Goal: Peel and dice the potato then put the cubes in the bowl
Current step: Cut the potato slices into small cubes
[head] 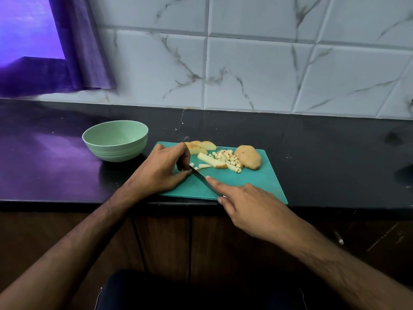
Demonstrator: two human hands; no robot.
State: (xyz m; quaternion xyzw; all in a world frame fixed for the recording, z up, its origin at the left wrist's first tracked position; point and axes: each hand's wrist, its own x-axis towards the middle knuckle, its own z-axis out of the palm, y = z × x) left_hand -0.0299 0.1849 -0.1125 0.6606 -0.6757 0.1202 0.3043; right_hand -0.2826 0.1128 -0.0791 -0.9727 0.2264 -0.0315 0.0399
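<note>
Potato pieces lie across a teal cutting board (263,182): a large unpeeled half (249,160) at the far right, a heap of small pale cubes (230,161) just beside it, a long cut strip (211,162) toward the middle, and several slices (202,147) at the far edge. A few loose cubes sit near the knife tip. The right hand (250,206) grips a dark-bladed knife (202,176), its index finger stretched along the spine, blade angled toward the left hand. The left hand (162,170) rests on the board with fingers curled down by the knife tip; whether they pinch a piece cannot be told. A pale green bowl (115,140) stands on the counter just left of the board, with nothing visible inside. The black countertop (324,153) is glossy and runs to a wall of white marble-veined tiles (257,70). Purple curtain (82,45) hangs at the upper left, and brown wooden cabinet doors (207,242) show below the counter edge.
</note>
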